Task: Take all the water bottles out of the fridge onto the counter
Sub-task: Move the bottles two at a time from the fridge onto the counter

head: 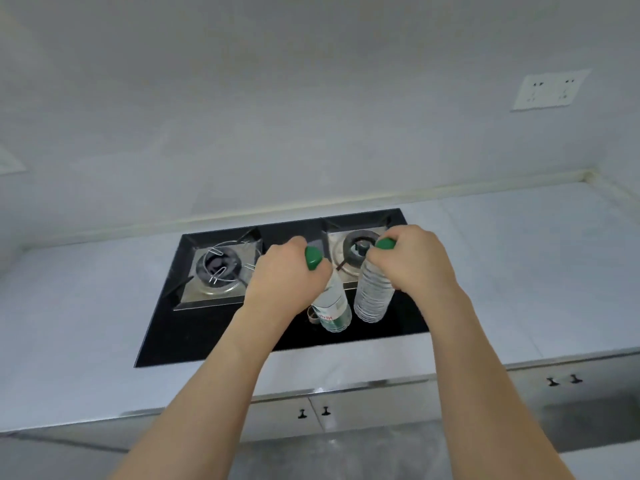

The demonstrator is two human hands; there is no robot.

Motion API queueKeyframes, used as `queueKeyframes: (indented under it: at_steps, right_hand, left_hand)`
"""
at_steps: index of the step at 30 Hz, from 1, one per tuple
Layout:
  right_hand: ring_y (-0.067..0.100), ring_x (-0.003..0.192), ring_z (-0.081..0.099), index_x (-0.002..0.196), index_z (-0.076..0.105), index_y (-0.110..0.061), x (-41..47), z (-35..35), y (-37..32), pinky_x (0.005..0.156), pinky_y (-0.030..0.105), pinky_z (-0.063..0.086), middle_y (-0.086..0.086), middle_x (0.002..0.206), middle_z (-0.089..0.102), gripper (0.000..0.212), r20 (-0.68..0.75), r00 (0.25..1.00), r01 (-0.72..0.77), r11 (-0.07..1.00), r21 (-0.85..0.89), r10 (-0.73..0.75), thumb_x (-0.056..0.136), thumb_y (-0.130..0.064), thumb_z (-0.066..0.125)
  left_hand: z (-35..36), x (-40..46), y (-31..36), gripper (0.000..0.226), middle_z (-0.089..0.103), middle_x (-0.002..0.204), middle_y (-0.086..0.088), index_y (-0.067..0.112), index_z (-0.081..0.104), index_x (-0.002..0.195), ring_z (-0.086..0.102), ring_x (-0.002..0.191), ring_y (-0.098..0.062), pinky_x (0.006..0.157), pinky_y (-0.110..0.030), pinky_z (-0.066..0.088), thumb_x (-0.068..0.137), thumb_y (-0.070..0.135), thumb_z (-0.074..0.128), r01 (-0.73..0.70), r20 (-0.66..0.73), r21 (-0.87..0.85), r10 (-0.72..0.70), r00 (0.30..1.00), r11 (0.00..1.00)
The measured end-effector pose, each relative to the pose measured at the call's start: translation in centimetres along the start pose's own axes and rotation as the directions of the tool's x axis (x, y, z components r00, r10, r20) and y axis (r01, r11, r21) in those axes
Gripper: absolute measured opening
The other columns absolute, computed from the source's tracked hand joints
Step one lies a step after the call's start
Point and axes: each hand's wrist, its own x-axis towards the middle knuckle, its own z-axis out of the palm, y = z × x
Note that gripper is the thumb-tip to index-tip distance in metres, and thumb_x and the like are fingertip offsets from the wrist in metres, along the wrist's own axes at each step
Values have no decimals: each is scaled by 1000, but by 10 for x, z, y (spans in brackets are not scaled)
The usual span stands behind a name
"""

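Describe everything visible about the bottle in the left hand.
The labelled bottle is clear plastic with a green cap and a white label printed in green and red. The left hand grips its neck just below the cap. It hangs tilted over the black glass hob, beside the ribbed bottle; whether its base touches is unclear.
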Motion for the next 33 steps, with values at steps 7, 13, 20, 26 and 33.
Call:
queueKeyframes:
  at_steps: [7, 13, 20, 26, 33]
  right_hand:
    - [16, 70, 61, 81, 70, -23, -22, 83, -100, 64, 31, 52, -5, 73, 65, 11, 125, 976, 182, 983, -23, -178, 76, -31, 66]
    - [18, 61, 64, 74, 69, -23, -54, 158, -182, 61, 35, 57, -4, 65, 65, 9, 198, 950, 245, 969, -2, -240, 73, -30, 63]
    - [23, 66, 64, 75, 69, -23, -97, 238, -270, 65, 39, 56, -1, 66, 65, 10, 251, 915, 313, 948, 57, -317, 72, -30, 63]
    - [19, 69, 65, 81, 71, -24, -116, 289, -323, 64, 30, 53, -5, 71, 66, 12, 275, 895, 340, 936, 92, -352, 73, -30, 64]
    - [19, 61, 62, 78, 68, -23, -101, 355, -369, 60, 29, 53, -6, 72, 65, 10, 381, 830, 395, 912, 113, -407, 73, -30, 63]
  left_hand:
    - [-67, -29, -111, 20, 51, 71, 7, 19, 47, 90, 49, 62, -13, 55, -27, 34, 90, 37, 57, 78, -113, -9, -79, 991, 997]
    - [-123, -61, -206, 25, 51, 68, 1, 18, 44, 86, 56, 72, -31, 60, -32, 37, 89, 39, 58, 202, -185, -31, -204, 961, 979]
    - [-179, -102, -318, 27, 56, 72, -4, 14, 48, 88, 55, 67, -29, 53, -32, 36, 88, 40, 58, 321, -249, -20, -316, 916, 947]
    - [-206, -123, -388, 27, 58, 73, -4, 14, 50, 91, 56, 68, -28, 57, -33, 41, 89, 39, 58, 415, -272, -34, -408, 871, 909]
    - [-220, -109, -448, 26, 58, 75, -3, 16, 49, 92, 56, 69, -27, 58, -34, 44, 90, 41, 57, 493, -282, -63, -489, 825, 868]
